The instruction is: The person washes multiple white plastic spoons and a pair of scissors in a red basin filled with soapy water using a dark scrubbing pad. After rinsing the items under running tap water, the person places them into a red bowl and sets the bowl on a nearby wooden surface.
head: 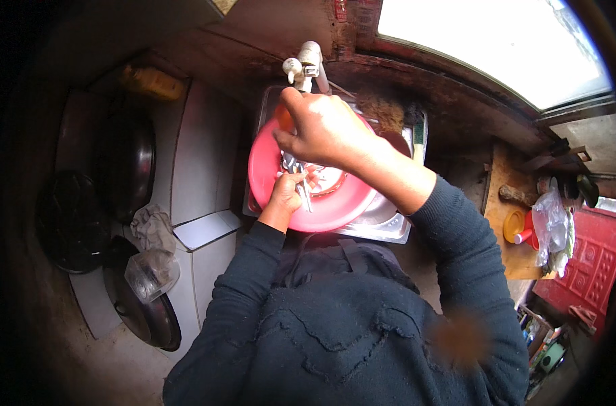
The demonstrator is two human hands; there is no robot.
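My left hand (286, 197) grips several pieces of metal cutlery (304, 190), their handles slanting down toward me. It is over a wide pink plastic basin (328, 221). Inside the basin, partly hidden by my hands, is a pale dish with a dark patterned rim (333, 190). My right hand (320, 124) is curled above the basin's far left part, just below the tap. An orange object (283, 117) shows between its thumb and forefinger; the hand hides most of its shape. The basin rests in a stainless steel sink (384, 218).
A whitish tap (308, 63) rises behind the sink. A brush with a green-and-cream handle (418, 137) lies at the sink's right. Dark pan lids (145, 319) and a clear plastic container (153, 274) are at left. A wooden table (521, 259) holds several items at right.
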